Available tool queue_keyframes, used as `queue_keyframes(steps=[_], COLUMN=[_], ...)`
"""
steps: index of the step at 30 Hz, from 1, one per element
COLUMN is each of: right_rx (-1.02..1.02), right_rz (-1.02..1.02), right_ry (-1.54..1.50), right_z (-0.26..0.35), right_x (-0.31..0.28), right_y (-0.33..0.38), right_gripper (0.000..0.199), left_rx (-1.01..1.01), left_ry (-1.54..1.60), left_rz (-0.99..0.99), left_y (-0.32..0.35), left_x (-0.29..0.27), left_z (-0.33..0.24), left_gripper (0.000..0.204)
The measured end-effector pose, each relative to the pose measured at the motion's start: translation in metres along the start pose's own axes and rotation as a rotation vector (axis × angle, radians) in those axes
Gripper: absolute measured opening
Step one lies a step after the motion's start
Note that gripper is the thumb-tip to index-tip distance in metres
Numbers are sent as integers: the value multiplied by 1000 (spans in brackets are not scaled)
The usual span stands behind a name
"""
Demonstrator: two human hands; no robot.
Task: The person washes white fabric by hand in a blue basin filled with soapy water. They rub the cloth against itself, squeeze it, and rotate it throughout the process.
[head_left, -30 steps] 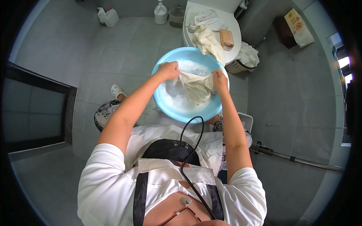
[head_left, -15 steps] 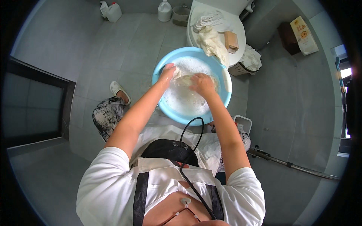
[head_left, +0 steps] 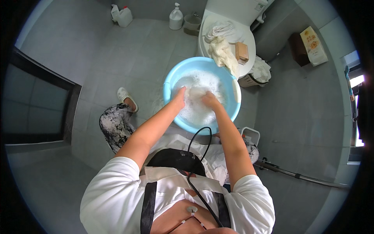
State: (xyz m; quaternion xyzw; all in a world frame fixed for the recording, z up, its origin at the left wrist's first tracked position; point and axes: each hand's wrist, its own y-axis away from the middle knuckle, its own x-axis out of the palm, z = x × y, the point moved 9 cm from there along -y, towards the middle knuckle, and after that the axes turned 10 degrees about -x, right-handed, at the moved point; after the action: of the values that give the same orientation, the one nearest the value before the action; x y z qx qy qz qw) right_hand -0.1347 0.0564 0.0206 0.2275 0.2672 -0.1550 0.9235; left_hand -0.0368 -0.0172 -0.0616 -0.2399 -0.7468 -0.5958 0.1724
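Observation:
A light blue basin (head_left: 168, 80) stands in front of me, filled with sudsy water (head_left: 205, 76). In it lies a pale wet cloth (head_left: 195, 93), partly under the water and blurred by motion. My left hand (head_left: 179, 98) is closed on the cloth's left side. On the right side my right hand (head_left: 211, 100) grips the same cloth, its fingertips dipped in the suds and smeared. A cream knitted garment (head_left: 223, 52) hangs from the toilet lid down to the basin's far right rim.
Behind the basin is a white toilet (head_left: 249, 37), with a white cloth (head_left: 225, 32) and a brown box (head_left: 241, 53) on its lid. A laundry-filled basket (head_left: 247, 81) sits beside it. Along the far wall are a pump bottle (head_left: 176, 19) and a white jug (head_left: 124, 17).
Both hands have moved lower in the basin, toward me, and the cloth between them has shifted with them. The view has tilted slightly, so the whole scene sits lower.

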Motion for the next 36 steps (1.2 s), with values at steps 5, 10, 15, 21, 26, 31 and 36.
queue_keyframes(steps=[5,10,15,21,26,31,36], right_rx=[-155,-344,-372,-236,-124,-73,-117], right_rz=[-52,3,-140,-452,-446,-466,-683], right_ry=[-452,-517,-216,199,258,-337,160], right_z=[54,84,89,72,20,-55,-20], right_x=[-27,-22,-22,-41,-55,-62,-63], right_y=[36,68,70,58,40,15,26], right_gripper=[53,48,36,32,41,41,33], left_rx=[-84,38,166,28,175,186,335], left_ry=[95,41,-58,160,46,216,251], left_rz=[240,414,354,149,36,85,-17], left_y=[14,55,48,50,9,41,21], left_x=[37,74,77,79,61,60,18], left_z=[5,-5,-11,9,5,-23,-39], left_gripper=[54,63,46,29,34,42,48])
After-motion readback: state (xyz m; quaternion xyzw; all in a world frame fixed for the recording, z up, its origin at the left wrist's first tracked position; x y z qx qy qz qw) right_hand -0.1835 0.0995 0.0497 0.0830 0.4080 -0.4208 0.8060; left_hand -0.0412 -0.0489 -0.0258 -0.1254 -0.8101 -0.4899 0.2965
